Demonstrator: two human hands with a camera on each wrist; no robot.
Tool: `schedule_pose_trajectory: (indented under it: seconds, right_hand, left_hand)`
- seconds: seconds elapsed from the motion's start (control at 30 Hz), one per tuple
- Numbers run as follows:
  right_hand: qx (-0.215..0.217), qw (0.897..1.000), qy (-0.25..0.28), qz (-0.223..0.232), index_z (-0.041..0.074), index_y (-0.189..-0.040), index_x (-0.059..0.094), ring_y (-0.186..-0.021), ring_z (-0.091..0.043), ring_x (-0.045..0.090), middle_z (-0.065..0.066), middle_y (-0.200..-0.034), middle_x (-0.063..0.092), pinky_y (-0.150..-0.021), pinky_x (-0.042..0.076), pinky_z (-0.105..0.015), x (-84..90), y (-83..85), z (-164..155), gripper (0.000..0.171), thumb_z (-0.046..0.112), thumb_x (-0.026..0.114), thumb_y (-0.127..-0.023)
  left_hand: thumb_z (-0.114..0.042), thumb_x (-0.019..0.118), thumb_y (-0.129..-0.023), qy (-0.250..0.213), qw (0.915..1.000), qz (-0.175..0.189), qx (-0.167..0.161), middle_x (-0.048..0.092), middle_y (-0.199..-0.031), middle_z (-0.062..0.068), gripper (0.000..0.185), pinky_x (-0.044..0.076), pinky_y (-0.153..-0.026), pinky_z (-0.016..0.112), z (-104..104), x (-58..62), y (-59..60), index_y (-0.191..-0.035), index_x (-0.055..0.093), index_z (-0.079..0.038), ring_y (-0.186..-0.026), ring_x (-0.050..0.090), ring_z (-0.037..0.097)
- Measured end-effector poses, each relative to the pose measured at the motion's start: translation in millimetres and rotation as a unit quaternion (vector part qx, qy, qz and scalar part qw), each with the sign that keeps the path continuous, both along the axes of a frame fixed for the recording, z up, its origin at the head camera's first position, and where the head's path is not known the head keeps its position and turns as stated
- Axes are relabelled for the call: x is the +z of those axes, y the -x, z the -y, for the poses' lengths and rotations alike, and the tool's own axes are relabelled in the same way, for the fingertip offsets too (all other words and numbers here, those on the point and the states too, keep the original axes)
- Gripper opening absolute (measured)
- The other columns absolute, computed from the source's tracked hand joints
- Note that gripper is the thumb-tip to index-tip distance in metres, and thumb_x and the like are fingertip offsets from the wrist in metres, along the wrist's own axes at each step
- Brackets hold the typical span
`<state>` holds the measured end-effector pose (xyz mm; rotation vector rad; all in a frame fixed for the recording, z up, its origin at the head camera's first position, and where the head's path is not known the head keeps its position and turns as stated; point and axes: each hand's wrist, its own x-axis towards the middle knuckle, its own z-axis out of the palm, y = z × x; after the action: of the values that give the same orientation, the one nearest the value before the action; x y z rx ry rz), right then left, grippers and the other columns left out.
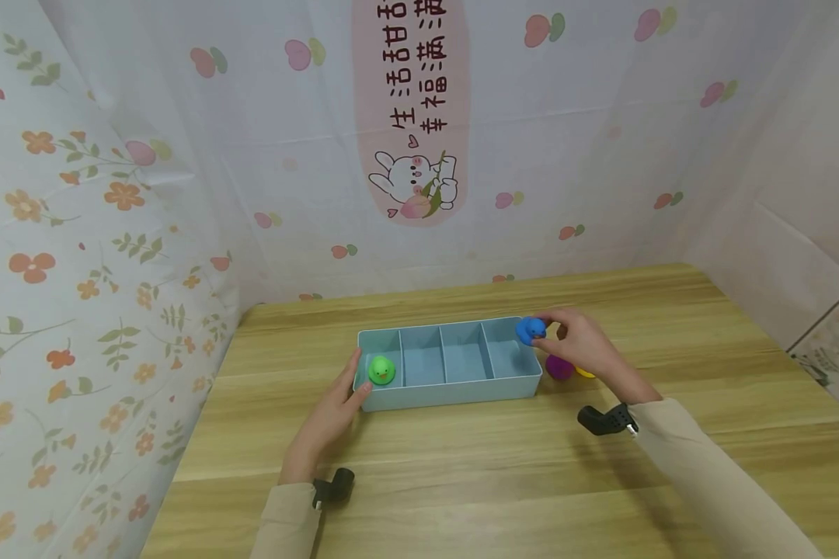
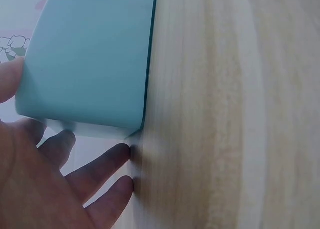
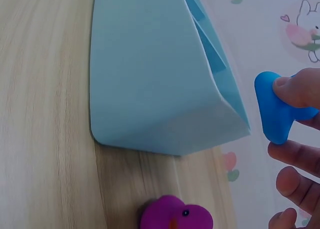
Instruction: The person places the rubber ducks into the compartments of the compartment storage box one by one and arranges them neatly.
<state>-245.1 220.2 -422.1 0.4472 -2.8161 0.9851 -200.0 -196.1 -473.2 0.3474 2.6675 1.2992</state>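
A light-blue divided box (image 1: 454, 392) lies lengthwise on the table. My right hand (image 1: 580, 339) pinches a blue rubber duck (image 1: 531, 330) between thumb and fingers, up at the rim of the rightmost compartment. The right wrist view shows the same blue duck (image 3: 275, 109) higher than the box's rim. My left hand (image 1: 331, 415) rests against the box's left end, fingers extended along the end wall and thumb at the front corner. A green rubber duck (image 1: 381, 371) sits in the leftmost compartment, beside that thumb.
Just right of the box, a purple rubber duck (image 1: 559, 367) stands on the wooden table (image 1: 454, 473). A yellow thing (image 1: 585, 373) beside it is mostly hidden under my right hand. Patterned cloth (image 1: 266, 155) hangs behind the table and at its sides.
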Motion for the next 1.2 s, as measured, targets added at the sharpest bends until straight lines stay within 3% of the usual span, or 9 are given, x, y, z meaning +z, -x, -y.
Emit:
schedule_pose_trajectory:
  seconds: [0.7, 1.2]
  right_hand:
    - [0.027, 0.999, 0.019, -0.003, 0.003, -0.112, 0.066, -0.070, -0.018, 0.048, -0.014, -0.101, 0.065, -0.061, 0.041, -0.024, 0.5, 1.1, 17.9, 0.034, 0.014, 0.076, -0.081]
    - [0.038, 0.999, 0.023, 0.004, 0.003, -0.111, 0.067, -0.066, -0.018, 0.048, -0.014, -0.100, 0.065, -0.059, 0.041, -0.023, -0.8, 0.5, 29.0, 0.034, 0.014, 0.077, -0.080]
  left_hand:
    - [-0.033, 0.042, -0.103, 0.002, 1.0000, -0.003, 0.003, 0.010, -0.162, 0.006, 0.065, 0.015, -0.120, 0.052, 0.4, -3.4, 2.6, -0.156, 0.006, -0.022, -0.149, 0.013, 0.030]
    - [-0.037, 0.042, -0.102, 0.004, 1.0000, 0.005, 0.003, 0.010, -0.163, 0.004, 0.067, 0.015, -0.120, 0.052, 0.0, 2.3, 0.4, -0.156, 0.006, -0.021, -0.149, 0.012, 0.029]
